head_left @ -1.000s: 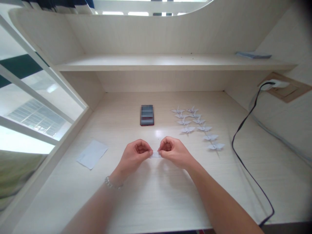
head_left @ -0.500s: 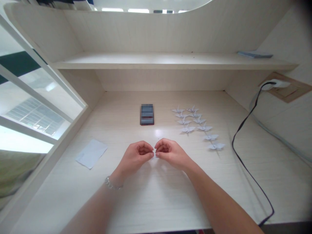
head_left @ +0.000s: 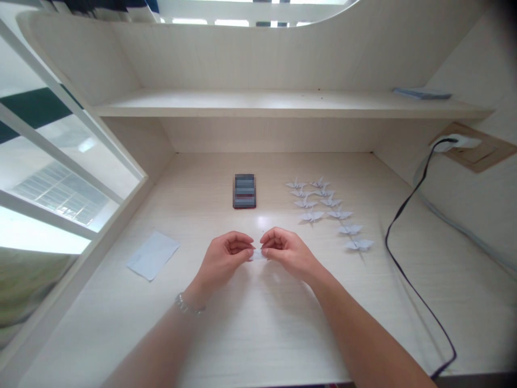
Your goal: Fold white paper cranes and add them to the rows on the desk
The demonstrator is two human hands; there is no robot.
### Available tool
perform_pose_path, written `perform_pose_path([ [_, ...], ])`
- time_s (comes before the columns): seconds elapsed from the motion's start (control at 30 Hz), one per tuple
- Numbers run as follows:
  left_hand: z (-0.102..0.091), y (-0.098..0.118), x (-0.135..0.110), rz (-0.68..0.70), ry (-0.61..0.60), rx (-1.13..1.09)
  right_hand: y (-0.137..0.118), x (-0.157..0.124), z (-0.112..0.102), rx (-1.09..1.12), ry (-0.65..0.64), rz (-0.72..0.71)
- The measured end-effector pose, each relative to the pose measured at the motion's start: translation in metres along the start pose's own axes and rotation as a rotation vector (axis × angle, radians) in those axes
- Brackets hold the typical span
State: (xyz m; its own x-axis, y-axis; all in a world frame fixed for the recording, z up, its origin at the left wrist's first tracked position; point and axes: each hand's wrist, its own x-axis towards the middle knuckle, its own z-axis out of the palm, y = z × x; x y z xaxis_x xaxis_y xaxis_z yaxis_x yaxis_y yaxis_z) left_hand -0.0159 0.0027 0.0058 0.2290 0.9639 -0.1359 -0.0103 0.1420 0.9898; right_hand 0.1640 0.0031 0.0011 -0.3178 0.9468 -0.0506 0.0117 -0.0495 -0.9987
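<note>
Between my fingertips is a small piece of folded white paper [head_left: 257,255], mostly covered by the fingers. My left hand [head_left: 230,252], with a bracelet [head_left: 189,306] on its wrist, pinches the paper's left end between thumb and fingers. The right end is pinched by my right hand [head_left: 286,252] in the same way. Both hands are just above the desk [head_left: 258,323]. How the paper is folded cannot be made out. Beyond my right hand stand several white paper cranes [head_left: 312,216] in uneven rows.
A sheet of white paper [head_left: 153,255] lies at the left. Behind my hands is a dark rectangular phone-like object [head_left: 244,191]. A black cable [head_left: 410,275] runs down the right side from a wall socket [head_left: 476,148]. A shelf [head_left: 258,112] crosses the back.
My hands have drawn slightly apart, the right one shifting right. More of the white paper shows between the fingertips. The view has tilted a little.
</note>
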Motion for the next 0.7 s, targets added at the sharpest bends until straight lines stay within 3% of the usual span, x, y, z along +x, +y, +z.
perform_pose_path([
  [0.23, 0.0, -0.001, -0.001, 0.054, -0.012, 0.07, 0.001, -0.002, 0.003, -0.19, 0.014, 0.005],
  [0.4, 0.004, 0.0, -0.001, 0.067, 0.093, -0.029, 0.007, 0.004, 0.009, 0.008, 0.153, 0.029],
  [0.53, 0.006, -0.003, 0.0, 0.074, 0.034, 0.104, 0.011, 0.008, 0.017, 0.173, 0.219, 0.04],
  [0.7, 0.004, -0.008, 0.002, 0.09, 0.125, 0.217, 0.013, 0.007, 0.022, 0.019, 0.21, 0.01],
])
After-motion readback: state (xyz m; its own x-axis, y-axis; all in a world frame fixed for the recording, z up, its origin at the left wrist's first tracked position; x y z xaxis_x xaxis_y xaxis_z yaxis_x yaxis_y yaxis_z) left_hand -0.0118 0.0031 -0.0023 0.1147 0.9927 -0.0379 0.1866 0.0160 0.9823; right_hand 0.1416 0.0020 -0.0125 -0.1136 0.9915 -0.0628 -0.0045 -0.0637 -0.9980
